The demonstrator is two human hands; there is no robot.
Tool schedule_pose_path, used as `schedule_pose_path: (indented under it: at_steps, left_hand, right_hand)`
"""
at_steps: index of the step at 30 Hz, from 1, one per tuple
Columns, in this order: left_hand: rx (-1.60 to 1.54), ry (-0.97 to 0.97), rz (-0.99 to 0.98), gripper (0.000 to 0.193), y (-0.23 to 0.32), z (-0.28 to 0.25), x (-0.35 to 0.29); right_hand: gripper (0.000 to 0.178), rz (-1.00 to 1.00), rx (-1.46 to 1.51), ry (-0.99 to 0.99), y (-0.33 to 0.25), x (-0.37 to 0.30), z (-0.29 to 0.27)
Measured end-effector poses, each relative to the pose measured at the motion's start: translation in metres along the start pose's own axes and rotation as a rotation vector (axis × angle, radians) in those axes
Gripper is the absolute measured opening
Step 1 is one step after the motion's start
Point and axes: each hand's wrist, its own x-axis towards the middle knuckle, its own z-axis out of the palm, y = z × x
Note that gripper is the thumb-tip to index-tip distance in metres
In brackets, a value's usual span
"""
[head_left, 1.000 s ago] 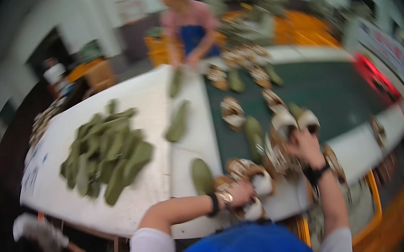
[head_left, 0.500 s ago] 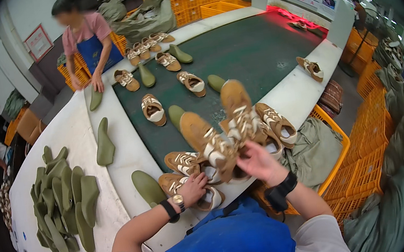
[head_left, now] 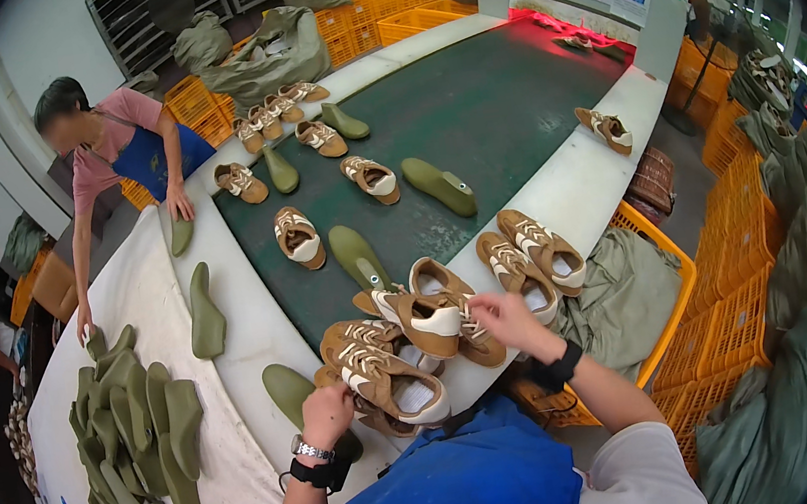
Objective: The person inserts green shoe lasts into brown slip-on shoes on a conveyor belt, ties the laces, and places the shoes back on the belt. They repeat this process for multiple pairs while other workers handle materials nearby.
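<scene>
My left hand (head_left: pixel 327 418) has its fingers curled at the side of a brown sneaker (head_left: pixel 378 368) with cream stripes, which lies over other sneakers at the near edge of the table. My right hand (head_left: pixel 518 324) pinches at the laces of another brown sneaker (head_left: pixel 480 343). Against that one leans a sneaker with a white heel patch (head_left: pixel 435 319). Right of my right hand, two sneakers (head_left: pixel 542 255) stand side by side. A green shoe last (head_left: pixel 290 392) lies by my left hand, partly hidden. Another last (head_left: pixel 356 256) rests just beyond the sneakers.
Green lasts (head_left: pixel 133 426) are heaped on the white cloth (head_left: pixel 219 476) at left, where a co-worker (head_left: pixel 124 150) reaches in. More sneakers and lasts stand on the dark green belt (head_left: pixel 465 93). An orange crate (head_left: pixel 669 239) with grey-green cloth sits at my right.
The sneakers raised by my right hand have come down and turned. My left hand has drawn back left. The co-worker now leans over and reaches to the heap of lasts.
</scene>
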Motion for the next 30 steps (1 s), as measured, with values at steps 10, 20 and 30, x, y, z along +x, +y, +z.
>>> schedule_pose_path:
  at_steps: [10,20,30]
  left_hand:
    - [-0.106,0.362,-0.045,0.028,0.022,-0.001,0.008]
    - [-0.33,0.426,-0.028,0.03,0.005,0.021,-0.002]
    - [-0.359,0.413,-0.081,0.029,0.003,0.024,-0.006]
  right_hand:
    - [0.021,-0.211,-0.89,-0.236,0.036,0.101,0.034]
    - [0.026,-0.393,-1.132,-0.342,0.015,0.086,0.001]
    - [0.036,-0.102,-1.015,-0.535,0.015,0.066,-0.002]
